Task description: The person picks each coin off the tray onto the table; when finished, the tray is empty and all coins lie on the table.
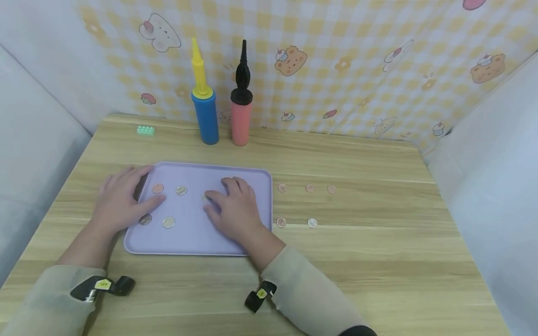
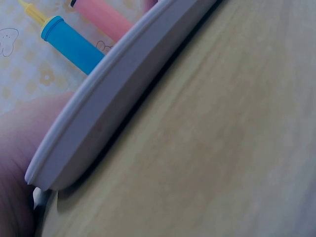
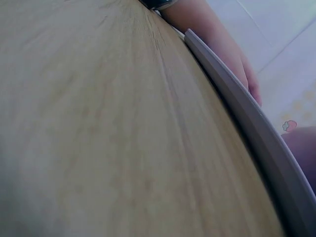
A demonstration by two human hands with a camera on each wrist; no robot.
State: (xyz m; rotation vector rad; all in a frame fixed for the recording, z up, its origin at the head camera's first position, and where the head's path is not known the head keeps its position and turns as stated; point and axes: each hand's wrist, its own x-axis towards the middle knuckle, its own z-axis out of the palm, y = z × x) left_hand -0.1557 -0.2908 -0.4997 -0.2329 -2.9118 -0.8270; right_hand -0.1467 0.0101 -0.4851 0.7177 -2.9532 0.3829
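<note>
My left hand rests at the left side of the lilac tray, thumb over its inside and fingers spread along the rim. Nearby in the tray lie a copper-coloured coin and silvery coins, one beside the thumb. My right hand is over the tray's right half. Its index fingertip partly covers a small coin, with the thumb tip slightly apart below. In the left wrist view the tray's side hides most of the left hand. The right wrist view shows no right fingertips.
Right of the tray, several coins lie in two rows on the wooden table, including a silvery coin. Behind it stand a blue-and-yellow hand pump and a pink-and-black one. A mint toy brick sits at back left.
</note>
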